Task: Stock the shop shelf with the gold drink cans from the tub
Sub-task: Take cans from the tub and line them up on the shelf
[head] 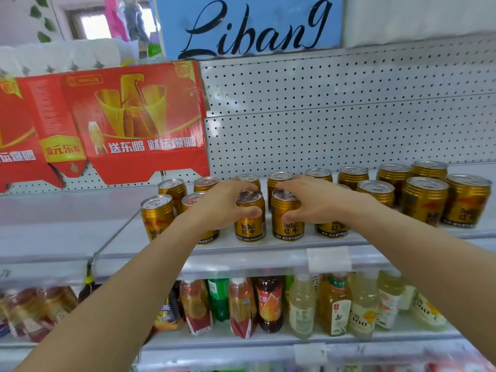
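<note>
Several gold drink cans stand in two rows on the white shop shelf (268, 252). My left hand (222, 204) is wrapped around one gold can (250, 226) in the front row. Beside it, my right hand (314, 200) grips a second gold can (288, 226). Both cans stand upright on the shelf, nearly touching each other. More cans sit to the left (157, 214) and to the right (425, 200). The tub is out of view.
A red cardboard display box (134, 122) stands at the left on the shelf against the white pegboard back (335, 116). Below, a lower shelf holds several drink bottles (268, 304). A blue sign (249, 25) hangs above.
</note>
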Tool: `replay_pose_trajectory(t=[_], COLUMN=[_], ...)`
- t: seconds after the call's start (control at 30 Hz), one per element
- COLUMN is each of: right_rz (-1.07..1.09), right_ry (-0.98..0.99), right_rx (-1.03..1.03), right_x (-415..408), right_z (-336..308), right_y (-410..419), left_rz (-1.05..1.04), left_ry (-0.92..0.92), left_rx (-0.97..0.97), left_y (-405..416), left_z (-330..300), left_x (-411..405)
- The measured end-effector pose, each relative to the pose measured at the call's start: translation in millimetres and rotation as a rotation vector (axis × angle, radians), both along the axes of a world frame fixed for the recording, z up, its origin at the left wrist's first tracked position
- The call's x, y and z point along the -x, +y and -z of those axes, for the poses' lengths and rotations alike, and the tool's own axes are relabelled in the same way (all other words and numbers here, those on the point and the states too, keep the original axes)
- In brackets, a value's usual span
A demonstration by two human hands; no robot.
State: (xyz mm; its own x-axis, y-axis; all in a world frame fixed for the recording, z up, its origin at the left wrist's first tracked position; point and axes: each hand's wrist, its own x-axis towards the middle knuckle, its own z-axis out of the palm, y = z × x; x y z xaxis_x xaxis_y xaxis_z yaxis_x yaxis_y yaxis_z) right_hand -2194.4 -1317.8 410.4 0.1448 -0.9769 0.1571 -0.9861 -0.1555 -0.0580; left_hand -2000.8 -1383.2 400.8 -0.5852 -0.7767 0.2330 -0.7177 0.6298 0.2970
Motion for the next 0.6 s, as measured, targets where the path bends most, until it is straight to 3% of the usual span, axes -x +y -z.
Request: replay_pose_trajectory(t=[0.13, 0.27, 0.4, 0.6], right_rz=[0.012, -0.020, -0.069, -0.200], right_ry=[0.047, -0.020, -0.140, -0.297], right_rx=[0.123, 0.292, 0.416, 0.441], right_x=[-2.0, -1.7, -2.8, -17.7], right_z=[10.0, 31.7, 73.4, 152.2], right_y=[16.8, 50.8, 91.6, 145.9], left_rz=[-0.082, -0.120, -0.165, -0.249], left_ry=[-0.142, -0.008, 0.149, 0.214], left_rx=[0.268, 0.424, 0.458, 0.386], left_y=[17.8, 57.2, 114.2, 192.6], left_z=[13.7, 45.4, 83.2, 158.1], left_x=[1.8, -6.8, -13.2, -28.6])
